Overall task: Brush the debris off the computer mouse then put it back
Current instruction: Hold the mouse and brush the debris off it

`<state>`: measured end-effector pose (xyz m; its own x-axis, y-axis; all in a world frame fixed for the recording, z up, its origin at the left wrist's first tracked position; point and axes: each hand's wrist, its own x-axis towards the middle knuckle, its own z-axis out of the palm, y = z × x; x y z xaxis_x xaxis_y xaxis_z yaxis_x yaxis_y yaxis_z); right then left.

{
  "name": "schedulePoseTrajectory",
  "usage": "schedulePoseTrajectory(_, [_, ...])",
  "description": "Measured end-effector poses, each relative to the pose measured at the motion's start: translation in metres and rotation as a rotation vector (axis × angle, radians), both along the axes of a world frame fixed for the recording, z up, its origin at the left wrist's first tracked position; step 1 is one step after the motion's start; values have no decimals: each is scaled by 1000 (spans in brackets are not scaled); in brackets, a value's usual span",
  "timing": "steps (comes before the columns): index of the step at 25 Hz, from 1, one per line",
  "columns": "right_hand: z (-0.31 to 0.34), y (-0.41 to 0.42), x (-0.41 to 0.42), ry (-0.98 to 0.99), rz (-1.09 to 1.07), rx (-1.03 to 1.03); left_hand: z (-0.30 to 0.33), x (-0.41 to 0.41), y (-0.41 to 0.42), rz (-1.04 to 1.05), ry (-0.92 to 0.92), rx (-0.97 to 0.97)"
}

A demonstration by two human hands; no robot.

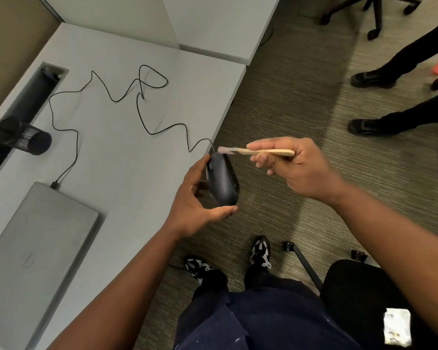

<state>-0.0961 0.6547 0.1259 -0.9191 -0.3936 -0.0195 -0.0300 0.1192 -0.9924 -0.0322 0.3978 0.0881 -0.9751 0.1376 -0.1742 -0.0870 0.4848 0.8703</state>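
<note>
My left hand (196, 198) grips a black wired computer mouse (221, 179), holding it in the air just past the desk's front edge, over the carpet. Its thin black cable (139, 114) snakes back across the grey desk (116, 157) to a closed laptop. My right hand (297, 165) holds a small wooden-handled brush (258, 151) level, with its pale bristles (224, 149) just above the front end of the mouse. The bristles look blurred.
A closed grey laptop (36, 251) lies at the desk's near left. A black mesh cup (23, 136) lies on its side by a cable slot (23, 107). Another person's legs and shoes (372, 102) stand at the right. Office chairs are behind and beside me.
</note>
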Motion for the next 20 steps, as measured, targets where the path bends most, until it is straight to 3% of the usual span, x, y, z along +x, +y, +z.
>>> schedulePoseTrajectory(8, [10,9,-2,-53,201,-41,-3,-1,-3,86,-64,116])
schedulePoseTrajectory(14, [17,29,-9,-215,333,-47,-1,2,-5,116,-62,123])
schedulePoseTrajectory(20, [17,11,-14,-164,3,-157,4,-1,-5,118,-64,143])
